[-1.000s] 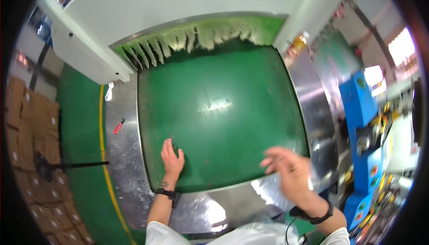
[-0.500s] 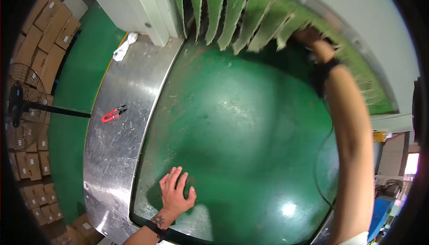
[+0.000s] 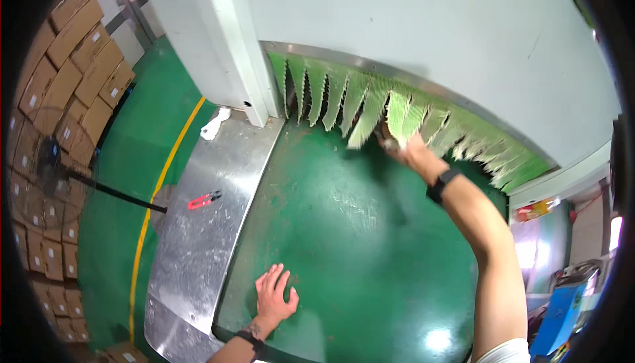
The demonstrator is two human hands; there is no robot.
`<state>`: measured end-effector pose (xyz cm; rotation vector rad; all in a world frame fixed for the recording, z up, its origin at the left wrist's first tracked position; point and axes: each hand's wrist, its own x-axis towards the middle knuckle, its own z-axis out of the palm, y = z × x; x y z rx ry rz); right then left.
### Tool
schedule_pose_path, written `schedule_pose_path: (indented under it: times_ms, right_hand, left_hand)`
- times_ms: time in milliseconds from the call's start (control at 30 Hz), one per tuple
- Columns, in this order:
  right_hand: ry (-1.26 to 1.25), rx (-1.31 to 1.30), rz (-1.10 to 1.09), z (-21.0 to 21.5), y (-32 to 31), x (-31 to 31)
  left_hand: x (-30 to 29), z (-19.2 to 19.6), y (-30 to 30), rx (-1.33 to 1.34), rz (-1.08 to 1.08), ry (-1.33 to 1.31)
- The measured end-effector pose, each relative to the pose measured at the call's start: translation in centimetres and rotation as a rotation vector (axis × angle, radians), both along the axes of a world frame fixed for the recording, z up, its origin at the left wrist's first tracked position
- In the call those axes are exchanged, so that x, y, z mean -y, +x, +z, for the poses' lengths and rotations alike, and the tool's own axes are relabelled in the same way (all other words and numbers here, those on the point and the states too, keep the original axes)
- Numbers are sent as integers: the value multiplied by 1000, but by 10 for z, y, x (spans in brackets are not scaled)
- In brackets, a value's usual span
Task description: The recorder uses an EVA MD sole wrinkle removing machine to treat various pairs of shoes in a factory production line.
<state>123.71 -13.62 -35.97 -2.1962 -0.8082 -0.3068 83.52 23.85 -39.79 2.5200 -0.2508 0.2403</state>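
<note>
My left hand (image 3: 272,299) rests on the smooth green conveyor belt (image 3: 344,230) near its lower left, fingers spread and nothing held. My right hand (image 3: 411,152) reaches forward to the fringed green curtain (image 3: 403,108), whose torn strips hang over the belt. Some strips lie across its fingers, so I cannot see whether it grips anything.
A metal side plate (image 3: 198,257) borders the belt on the left. Red thread snips (image 3: 204,200) and a crumpled white cloth (image 3: 215,123) lie on it. Farther left stand a fan (image 3: 53,171) and stacked cartons (image 3: 86,52). A white machine housing (image 3: 410,25) rises above the curtain.
My right hand has moved left along the curtain, from under its right part to the middle strips. The view has shifted, showing more of the housing. My left hand stays on the belt.
</note>
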Motion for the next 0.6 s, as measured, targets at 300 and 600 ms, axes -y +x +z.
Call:
schedule_pose_path:
  times_ms: [300,600]
  right_hand:
    - [547,-1258,-612,119,-542,-39]
    - [823,-593,-1052,323,-817,20]
  left_hand:
    - [-31,7,-20,14,171,5]
    - [175,176,-174,-901,-431,-1012]
